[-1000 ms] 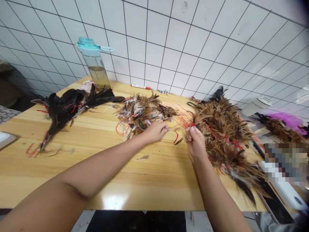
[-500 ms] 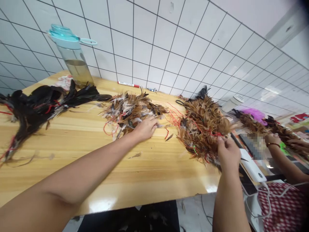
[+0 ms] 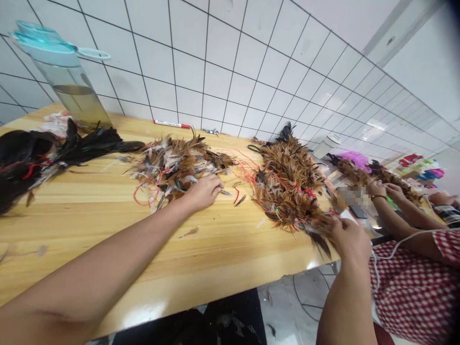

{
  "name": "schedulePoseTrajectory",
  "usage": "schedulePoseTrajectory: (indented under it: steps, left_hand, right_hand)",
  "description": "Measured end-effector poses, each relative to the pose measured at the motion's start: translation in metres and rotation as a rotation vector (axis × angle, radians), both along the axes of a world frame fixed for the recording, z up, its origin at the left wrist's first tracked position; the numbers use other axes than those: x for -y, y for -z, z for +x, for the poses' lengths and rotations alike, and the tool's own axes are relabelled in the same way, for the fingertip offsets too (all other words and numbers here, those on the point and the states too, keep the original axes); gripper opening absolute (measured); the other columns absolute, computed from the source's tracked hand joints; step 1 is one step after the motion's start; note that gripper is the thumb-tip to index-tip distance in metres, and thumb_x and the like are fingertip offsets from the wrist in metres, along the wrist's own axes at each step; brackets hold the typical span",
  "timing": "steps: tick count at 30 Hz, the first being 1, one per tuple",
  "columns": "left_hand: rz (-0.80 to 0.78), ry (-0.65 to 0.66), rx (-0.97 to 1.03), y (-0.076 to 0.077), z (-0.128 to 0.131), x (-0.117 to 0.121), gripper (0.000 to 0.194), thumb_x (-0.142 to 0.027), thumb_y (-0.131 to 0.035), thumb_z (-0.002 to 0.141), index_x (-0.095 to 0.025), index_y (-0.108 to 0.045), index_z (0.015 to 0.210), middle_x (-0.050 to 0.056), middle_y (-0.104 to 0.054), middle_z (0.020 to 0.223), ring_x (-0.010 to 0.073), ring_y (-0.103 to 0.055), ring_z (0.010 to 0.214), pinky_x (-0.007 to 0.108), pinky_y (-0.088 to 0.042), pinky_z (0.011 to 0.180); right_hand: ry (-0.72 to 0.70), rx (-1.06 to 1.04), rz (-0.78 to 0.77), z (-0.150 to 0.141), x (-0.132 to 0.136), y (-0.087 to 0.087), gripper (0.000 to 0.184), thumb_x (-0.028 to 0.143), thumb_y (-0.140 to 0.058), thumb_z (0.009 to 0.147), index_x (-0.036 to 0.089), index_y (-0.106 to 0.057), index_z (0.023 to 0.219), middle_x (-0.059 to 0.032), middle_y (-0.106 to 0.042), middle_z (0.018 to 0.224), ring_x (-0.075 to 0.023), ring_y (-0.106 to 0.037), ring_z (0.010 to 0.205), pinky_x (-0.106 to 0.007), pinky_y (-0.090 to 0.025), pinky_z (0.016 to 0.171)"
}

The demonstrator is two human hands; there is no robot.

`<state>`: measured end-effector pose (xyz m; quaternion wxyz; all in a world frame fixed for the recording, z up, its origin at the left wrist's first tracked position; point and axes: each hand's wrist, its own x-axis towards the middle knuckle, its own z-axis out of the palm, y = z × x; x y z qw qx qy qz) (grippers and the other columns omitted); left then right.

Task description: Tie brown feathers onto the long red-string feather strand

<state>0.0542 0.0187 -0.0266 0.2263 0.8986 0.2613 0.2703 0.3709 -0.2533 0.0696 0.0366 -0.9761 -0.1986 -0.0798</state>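
Observation:
My left hand (image 3: 204,192) rests with curled fingers at the front edge of a loose pile of brown, grey and white feathers (image 3: 176,165). One grey feather sticks out beside its fingertips; whatever is inside the fingers is hidden. At the table's right side, my right hand (image 3: 351,237) pinches brown feathers at the near end of a thick feather bundle (image 3: 287,167). This bundle is brown, with red string and a bit of green tie in it, and black feathers at its far tip. Tangled red string (image 3: 247,167) lies between the two feather heaps.
Black feather bundles (image 3: 86,146) tied with red lie at the left, by a blue-lidded water bottle (image 3: 77,96). A red-capped marker (image 3: 170,124) lies near the tiled wall. At the right, a co-worker in a checked garment (image 3: 413,287) handles other feathers; a white cup (image 3: 326,145) stands beyond.
My right hand has moved toward the near right, to the bundle's near end, drawing feathers outward. My left hand stays at the pile. The view has swung to the right.

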Motion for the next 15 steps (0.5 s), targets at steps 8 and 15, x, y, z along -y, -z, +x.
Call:
schedulePoseTrajectory:
  steps: [8,15]
  left_hand:
    - [0.001,0.008,-0.013,0.001,-0.001,0.001,0.024,-0.022,-0.043,0.088,-0.018,-0.067,0.090,0.008,-0.064,0.095,0.0215,-0.058,0.093,0.037,-0.047,0.087]
    - [0.007,0.019,-0.060,0.001,-0.001,0.001,0.025,-0.022,-0.043,0.088,-0.017,-0.067,0.090,0.009,-0.063,0.096,0.0224,-0.058,0.094,0.038,-0.048,0.088]
  right_hand:
    - [-0.045,-0.016,-0.024,0.009,0.009,0.018,0.049,0.047,-0.041,0.087,0.016,-0.075,0.105,-0.0211,-0.072,0.097,-0.0332,-0.066,0.085,-0.039,-0.045,0.067]
    - [-0.133,-0.042,-0.012,0.009,0.005,0.031,0.048,0.049,-0.042,0.086,0.016,-0.074,0.100,-0.0189,-0.070,0.092,-0.0292,-0.064,0.082,-0.037,-0.043,0.066]
